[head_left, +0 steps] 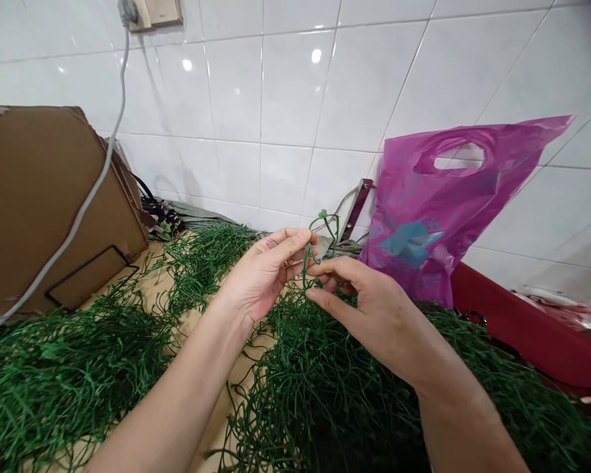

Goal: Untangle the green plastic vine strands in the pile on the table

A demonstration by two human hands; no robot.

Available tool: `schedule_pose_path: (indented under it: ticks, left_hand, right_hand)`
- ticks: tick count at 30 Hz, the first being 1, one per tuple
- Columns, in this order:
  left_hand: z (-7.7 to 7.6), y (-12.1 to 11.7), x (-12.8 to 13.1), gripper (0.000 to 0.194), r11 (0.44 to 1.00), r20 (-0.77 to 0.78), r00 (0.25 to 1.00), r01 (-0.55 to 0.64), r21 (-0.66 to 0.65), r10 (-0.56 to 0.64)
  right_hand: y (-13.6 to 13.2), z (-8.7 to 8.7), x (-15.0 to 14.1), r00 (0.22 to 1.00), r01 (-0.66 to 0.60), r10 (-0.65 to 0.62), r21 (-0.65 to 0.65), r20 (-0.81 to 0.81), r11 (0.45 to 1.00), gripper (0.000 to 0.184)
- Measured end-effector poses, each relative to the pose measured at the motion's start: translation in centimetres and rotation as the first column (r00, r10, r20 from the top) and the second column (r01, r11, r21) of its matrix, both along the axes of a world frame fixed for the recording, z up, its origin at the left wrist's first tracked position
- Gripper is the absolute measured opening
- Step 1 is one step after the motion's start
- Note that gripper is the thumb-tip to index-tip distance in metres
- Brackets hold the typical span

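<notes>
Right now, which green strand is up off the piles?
The looped green strand held up between the left hand and right hand; the others lie heaped below.

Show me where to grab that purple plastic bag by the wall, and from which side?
Reach in from the front and hook the cut-out handle near its top. The purple plastic bag leans on the tile wall with that opening facing outward, above the green strands. The thin film elsewhere would probably just crumple.

Here's the left forearm (177, 387) reaching in from the near left, right forearm (463, 420) from the near right; left hand (261, 276) curled, right hand (369, 309) pinching just beside it!
</notes>
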State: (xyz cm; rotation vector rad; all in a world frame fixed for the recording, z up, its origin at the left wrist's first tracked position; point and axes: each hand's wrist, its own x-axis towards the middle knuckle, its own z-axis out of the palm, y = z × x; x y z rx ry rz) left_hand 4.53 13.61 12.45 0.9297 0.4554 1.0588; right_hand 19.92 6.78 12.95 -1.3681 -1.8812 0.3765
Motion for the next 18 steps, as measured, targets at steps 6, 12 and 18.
schedule_pose_path:
  ticks: [6, 12, 18]
  left_hand:
    - [-0.3, 0.4, -0.2, 0.029, 0.993, -0.132, 0.990, -0.024, 0.115, 0.039]
    - [-0.4, 1.0, -1.0, 0.024, 0.946, -0.389, 0.921, 0.141, 0.291, -0.018]
    - [-0.3, 1.2, -1.5, 0.016, 0.907, -0.481, 0.873, 0.130, 0.401, 0.087]
  right_hand:
    - [1.1, -0.4, 0.4, 0.948, 0.017, -0.043, -0.087, -0.314, 0.996, 0.014]
    - [1.6, -1.0, 1.0, 0.875, -0.039, -0.020, -0.110, -0.485, 0.993, 0.019]
    - [1.5, -0.9, 1.3, 0.938, -0.044, -0.004, -0.131, -0.346, 0.990, 0.018]
